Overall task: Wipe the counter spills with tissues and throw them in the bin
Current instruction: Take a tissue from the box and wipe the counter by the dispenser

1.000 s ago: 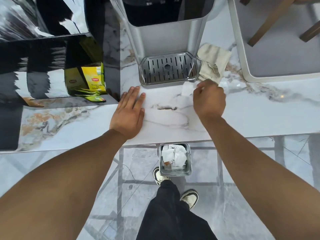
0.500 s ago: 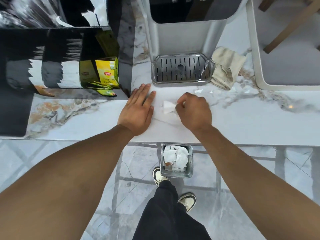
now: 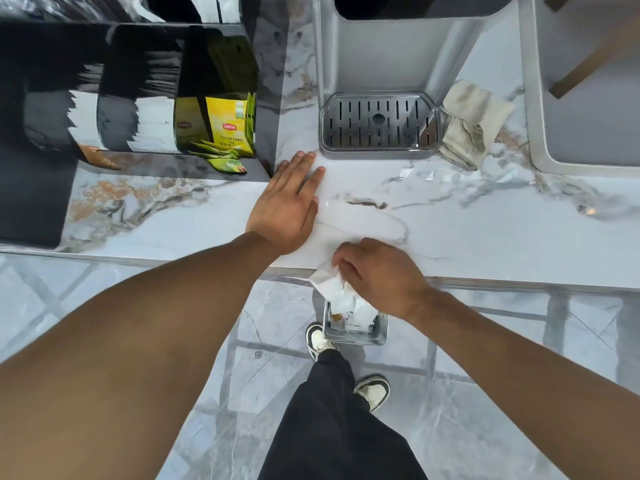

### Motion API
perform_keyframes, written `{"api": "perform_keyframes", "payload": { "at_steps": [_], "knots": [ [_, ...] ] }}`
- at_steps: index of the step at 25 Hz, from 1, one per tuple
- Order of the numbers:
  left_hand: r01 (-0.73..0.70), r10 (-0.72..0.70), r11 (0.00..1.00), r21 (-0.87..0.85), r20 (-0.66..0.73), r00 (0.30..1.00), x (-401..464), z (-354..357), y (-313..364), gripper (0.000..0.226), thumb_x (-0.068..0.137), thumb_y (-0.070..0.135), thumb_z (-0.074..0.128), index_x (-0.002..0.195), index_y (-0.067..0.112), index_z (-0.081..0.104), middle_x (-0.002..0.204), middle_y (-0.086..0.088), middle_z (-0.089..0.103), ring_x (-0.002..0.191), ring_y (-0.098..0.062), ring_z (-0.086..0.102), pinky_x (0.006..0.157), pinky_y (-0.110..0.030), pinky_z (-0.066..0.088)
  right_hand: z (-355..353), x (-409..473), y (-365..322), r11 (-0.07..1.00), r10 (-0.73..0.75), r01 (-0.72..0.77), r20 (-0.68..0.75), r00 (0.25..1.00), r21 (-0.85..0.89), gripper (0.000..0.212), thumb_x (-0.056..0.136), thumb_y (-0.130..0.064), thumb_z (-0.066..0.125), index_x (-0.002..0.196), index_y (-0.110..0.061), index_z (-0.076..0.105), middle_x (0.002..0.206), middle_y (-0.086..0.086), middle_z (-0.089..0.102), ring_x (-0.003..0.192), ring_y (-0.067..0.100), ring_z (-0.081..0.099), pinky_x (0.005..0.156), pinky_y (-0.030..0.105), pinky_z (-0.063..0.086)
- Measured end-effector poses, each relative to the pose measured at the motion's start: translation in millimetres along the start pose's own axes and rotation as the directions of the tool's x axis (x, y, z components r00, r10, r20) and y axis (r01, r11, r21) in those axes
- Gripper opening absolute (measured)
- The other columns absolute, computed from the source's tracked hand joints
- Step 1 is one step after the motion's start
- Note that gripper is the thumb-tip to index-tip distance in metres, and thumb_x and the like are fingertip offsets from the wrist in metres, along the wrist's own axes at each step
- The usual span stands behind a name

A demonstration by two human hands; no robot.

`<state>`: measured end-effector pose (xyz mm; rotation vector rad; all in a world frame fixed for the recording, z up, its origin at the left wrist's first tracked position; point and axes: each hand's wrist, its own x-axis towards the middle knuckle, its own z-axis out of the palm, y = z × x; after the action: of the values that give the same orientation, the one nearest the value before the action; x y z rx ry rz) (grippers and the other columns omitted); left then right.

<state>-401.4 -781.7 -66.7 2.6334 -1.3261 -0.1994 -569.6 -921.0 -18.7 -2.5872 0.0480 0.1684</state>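
Observation:
My right hand [image 3: 379, 273] is shut on a crumpled white tissue [image 3: 326, 281] at the front edge of the marble counter [image 3: 467, 230]. The tissue hangs past the edge, directly above a small metal bin [image 3: 356, 336] on the floor that holds several used tissues. My left hand [image 3: 285, 206] lies flat on the counter with fingers spread, holding nothing. A few clear wet patches [image 3: 405, 173] shine on the counter just in front of the drip tray.
A grey water dispenser with a slotted drip tray [image 3: 379, 124] stands at the back. A beige cloth [image 3: 471, 124] lies to its right. A black organiser with yellow tea boxes [image 3: 227, 128] is at the left. My shoes and dark trouser leg [image 3: 332, 420] are below the bin.
My right hand dragged the tissue from beside the drip tray across the counter toward me, and it now holds it over the front edge above the bin. My left hand stayed flat.

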Motion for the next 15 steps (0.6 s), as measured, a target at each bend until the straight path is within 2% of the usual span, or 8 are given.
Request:
{"api": "perform_keyframes", "payload": {
  "at_steps": [2,3,5,6,9,13,14,15],
  "knots": [
    [-0.001,0.001,1.000,-0.008,0.004,1.000,-0.9,-1.2,1.2,0.055,0.103,0.025,0.028,0.153,0.004,0.035,0.165,-0.019,0.022,0.155,-0.034,0.016,0.127,-0.045,0.013,-7.9,29.1,12.3,0.986,0.168,-0.168,-0.125,0.978,0.011,0.015,0.093,-0.021,0.048,0.099,-0.019,0.062,0.081,0.011,0.066,0.079,0.032,0.062,0.061,0.037,0.050],
    [0.000,0.000,1.000,-0.009,0.001,1.000,-1.0,-1.9,1.7,0.055,0.103,0.026,0.027,0.153,0.004,0.035,0.165,-0.019,0.023,0.155,-0.034,0.016,0.127,-0.045,0.013,-9.6,50.5,19.6,0.963,0.263,-0.268,-0.214,0.941,0.009,0.016,0.094,-0.020,0.047,0.101,-0.018,0.061,0.083,0.012,0.066,0.082,0.034,0.061,0.063,0.036,0.048],
    [-0.005,0.005,1.000,-0.014,-0.004,1.000,-1.4,-3.1,1.5,0.055,0.102,0.025,0.029,0.152,0.005,0.037,0.165,-0.018,0.024,0.155,-0.034,0.017,0.127,-0.045,0.013,-8.9,83.9,21.9,0.921,0.378,-0.389,-0.261,0.888,0.013,0.018,0.093,-0.014,0.048,0.106,-0.016,0.061,0.090,0.014,0.068,0.091,0.033,0.060,0.068,0.037,0.046],
    [-0.007,0.007,1.000,-0.017,-0.003,1.000,-1.5,-3.0,0.6,0.055,0.101,0.024,0.031,0.152,0.005,0.037,0.164,-0.019,0.024,0.155,-0.034,0.018,0.127,-0.045,0.014,-3.7,91.6,17.6,0.928,0.356,-0.373,-0.242,0.903,-0.025,0.019,0.093,-0.012,0.049,0.107,-0.015,0.060,0.094,0.013,0.069,0.094,0.033,0.059,0.071,0.037,0.046],
    [-0.023,0.023,1.000,-0.019,-0.004,1.000,-1.6,-1.3,-0.4,0.057,0.098,0.023,0.034,0.152,0.003,0.037,0.164,-0.020,0.024,0.154,-0.036,0.018,0.127,-0.047,0.015,14.9,68.1,-4.3,0.973,0.118,-0.141,-0.129,0.985,-0.184,0.016,0.091,-0.009,0.050,0.101,-0.008,0.062,0.089,0.014,0.070,0.090,0.035,0.060,0.077,0.042,0.048],
    [-0.007,0.007,1.000,0.003,0.000,1.000,-2.4,-0.8,0.7,0.055,0.102,0.024,0.030,0.153,0.004,0.034,0.165,-0.019,0.022,0.155,-0.033,0.015,0.128,-0.045,0.012,14.7,-7.2,-7.1,0.982,-0.160,0.162,0.026,0.987,-0.101,0.010,0.088,-0.009,0.058,0.091,-0.009,0.068,0.073,0.008,0.069,0.074,0.030,0.061,0.073,0.038,0.049],
    [-0.004,0.004,1.000,0.004,-0.002,1.000,-2.4,-0.6,-0.1,0.055,0.103,0.025,0.029,0.154,0.005,0.033,0.166,-0.018,0.021,0.155,-0.033,0.015,0.128,-0.045,0.012,10.5,-13.6,-1.5,0.983,-0.165,0.167,0.029,0.986,-0.078,0.008,0.088,-0.010,0.060,0.091,-0.009,0.068,0.072,0.008,0.068,0.073,0.030,0.061,0.073,0.037,0.049],
    [-0.006,0.006,1.000,0.003,-0.001,1.000,-2.0,-0.3,-0.4,0.055,0.103,0.026,0.029,0.154,0.005,0.033,0.166,-0.018,0.020,0.156,-0.032,0.014,0.128,-0.044,0.011,3.6,-12.4,7.0,0.995,-0.089,0.088,-0.019,0.996,-0.048,0.009,0.088,-0.011,0.061,0.093,-0.010,0.068,0.072,0.010,0.067,0.073,0.032,0.061,0.072,0.036,0.047]
  ]
}}
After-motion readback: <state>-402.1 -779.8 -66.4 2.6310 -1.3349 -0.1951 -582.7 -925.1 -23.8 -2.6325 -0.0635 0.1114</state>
